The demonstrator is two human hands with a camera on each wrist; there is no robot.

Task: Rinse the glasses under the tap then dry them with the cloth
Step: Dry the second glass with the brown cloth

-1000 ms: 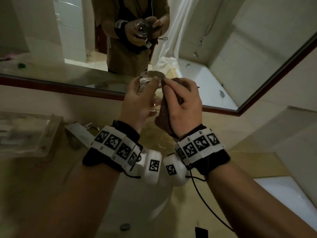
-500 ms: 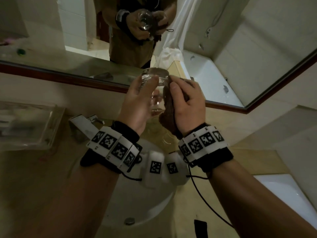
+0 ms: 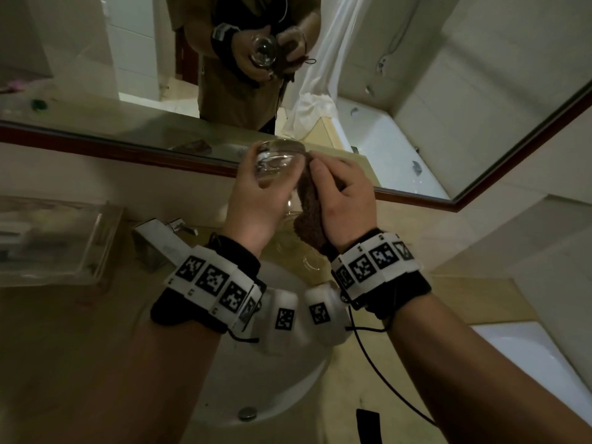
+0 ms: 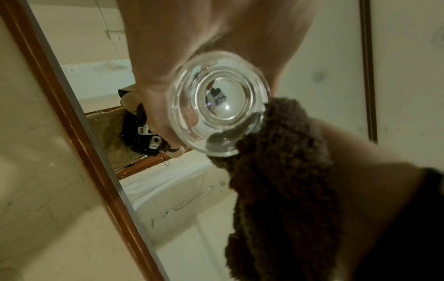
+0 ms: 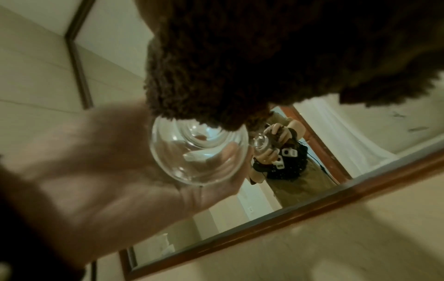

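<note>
A person's left hand [image 3: 256, 200] wraps its fingers around a clear glass [image 3: 277, 161], held in the air above the white sink basin [image 3: 288, 373], in front of the mirror. The glass stands nearly upright, mouth up. The right hand [image 3: 344, 203] clutches a brown cloth [image 3: 309, 203], pressed against the glass's right side, so the drying hand is already touching it.

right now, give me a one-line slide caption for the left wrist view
Left hand grips a clear glass, base toward the camera, while a brown cloth presses its side, before a mirror.
</note>
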